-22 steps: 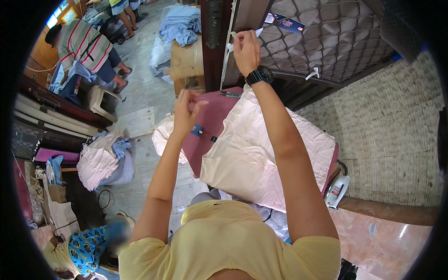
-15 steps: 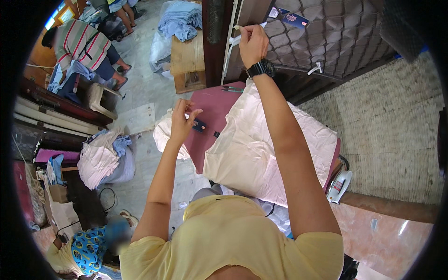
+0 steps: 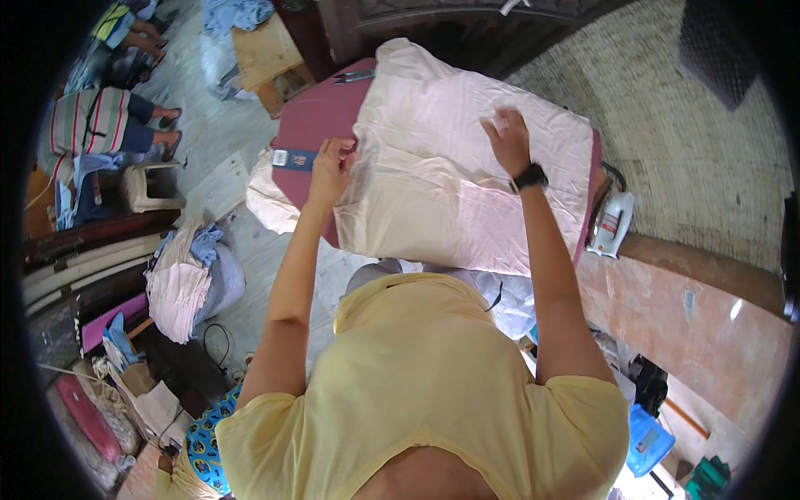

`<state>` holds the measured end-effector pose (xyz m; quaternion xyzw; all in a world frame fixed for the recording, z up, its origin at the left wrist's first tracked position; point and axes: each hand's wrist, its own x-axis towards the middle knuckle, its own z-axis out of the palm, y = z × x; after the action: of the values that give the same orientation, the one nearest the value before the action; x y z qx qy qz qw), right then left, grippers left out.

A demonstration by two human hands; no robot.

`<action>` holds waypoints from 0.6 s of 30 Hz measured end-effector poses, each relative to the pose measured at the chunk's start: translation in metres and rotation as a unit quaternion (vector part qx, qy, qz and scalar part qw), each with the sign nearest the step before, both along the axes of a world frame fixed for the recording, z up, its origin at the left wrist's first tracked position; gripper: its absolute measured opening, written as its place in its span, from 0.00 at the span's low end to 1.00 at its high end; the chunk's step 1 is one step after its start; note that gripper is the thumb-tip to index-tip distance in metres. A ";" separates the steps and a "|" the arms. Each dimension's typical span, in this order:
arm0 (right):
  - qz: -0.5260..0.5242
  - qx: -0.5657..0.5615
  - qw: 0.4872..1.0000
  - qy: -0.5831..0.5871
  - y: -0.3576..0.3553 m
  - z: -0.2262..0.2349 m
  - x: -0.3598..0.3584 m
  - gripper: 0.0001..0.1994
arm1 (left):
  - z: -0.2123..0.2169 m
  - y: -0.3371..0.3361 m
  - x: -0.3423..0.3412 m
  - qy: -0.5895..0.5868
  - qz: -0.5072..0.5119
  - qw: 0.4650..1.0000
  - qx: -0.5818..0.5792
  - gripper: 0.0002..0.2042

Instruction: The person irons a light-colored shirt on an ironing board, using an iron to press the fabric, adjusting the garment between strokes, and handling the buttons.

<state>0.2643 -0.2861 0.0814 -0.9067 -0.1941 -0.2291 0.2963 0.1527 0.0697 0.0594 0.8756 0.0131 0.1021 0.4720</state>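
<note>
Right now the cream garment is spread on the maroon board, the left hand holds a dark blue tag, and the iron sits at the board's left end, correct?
Not quite: in the head view the iron stands at the maroon board's right end. The cream garment and the left hand with the dark blue tag are as described.

A maroon padded ironing table (image 3: 310, 125) fills the upper middle of the view, its near corner rounded; a pale cream garment (image 3: 454, 179) lies spread flat over most of it, its right edge reaching the table's far side; a dark blue tag (image 3: 293, 158) rests on the bare maroon surface just left of the garment; a pair of scissors (image 3: 353, 77) lies near the table's top edge, also on bare maroon; a white and blue iron (image 3: 611, 225) sits at the table's right end, just beside the garment's edge; another pale cloth (image 3: 268, 200) hangs off the table's left side, toward the floor.
</note>
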 end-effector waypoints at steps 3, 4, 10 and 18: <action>-0.143 -0.020 0.984 0.108 -0.127 -0.065 -0.086 0.19 | -0.018 -0.010 0.018 -0.065 -0.015 0.991 0.119 0.11; -0.188 -0.043 0.976 0.105 -0.158 -0.072 -0.108 0.18 | -0.035 -0.001 0.030 -0.084 0.013 0.984 0.154 0.12; -0.336 -0.131 0.925 0.122 -0.258 -0.075 -0.148 0.17 | -0.071 -0.005 0.095 0.013 0.100 0.985 0.143 0.23; -0.306 -0.192 0.930 0.075 -0.283 -0.096 -0.005 0.22 | -0.087 -0.002 0.166 0.132 0.091 0.987 -0.022 0.18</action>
<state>0.2594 -0.5690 -0.0142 -0.9762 0.0754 -0.1982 0.0463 0.3187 0.0681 -0.0276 0.8659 0.1573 0.0281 0.4741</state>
